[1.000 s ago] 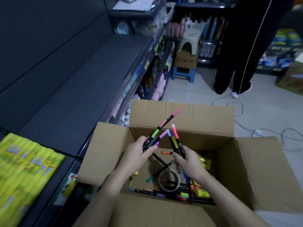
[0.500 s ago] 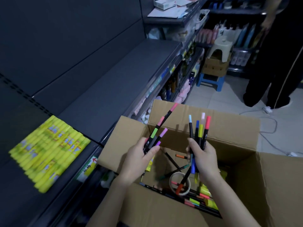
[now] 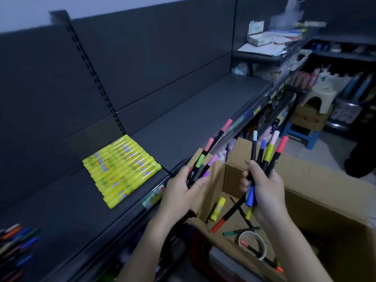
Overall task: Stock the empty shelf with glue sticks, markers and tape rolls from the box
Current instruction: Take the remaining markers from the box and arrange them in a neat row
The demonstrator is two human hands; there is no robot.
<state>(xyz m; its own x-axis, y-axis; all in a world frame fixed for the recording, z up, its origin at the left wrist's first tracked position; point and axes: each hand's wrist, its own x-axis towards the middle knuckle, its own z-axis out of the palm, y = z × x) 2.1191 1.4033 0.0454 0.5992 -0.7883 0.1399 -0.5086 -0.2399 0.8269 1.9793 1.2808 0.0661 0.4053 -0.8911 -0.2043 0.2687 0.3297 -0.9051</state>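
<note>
Stocking was partly done: glue sticks point(image 3: 122, 169) lay on the shelf point(image 3: 183, 123) with shelved markers point(image 3: 16, 241) at its near left end, while a tape roll point(image 3: 253, 244), one glue stick point(image 3: 217, 208) and loose markers point(image 3: 241, 233) remained in the box point(image 3: 325, 200). The left hand point(image 3: 181, 192) and right hand point(image 3: 264, 192) each gripped a fanned marker bundle point(image 3: 266, 157) above the box. Since the earlier frame, both bundles had moved nearer the shelf edge, grips unchanged.
</note>
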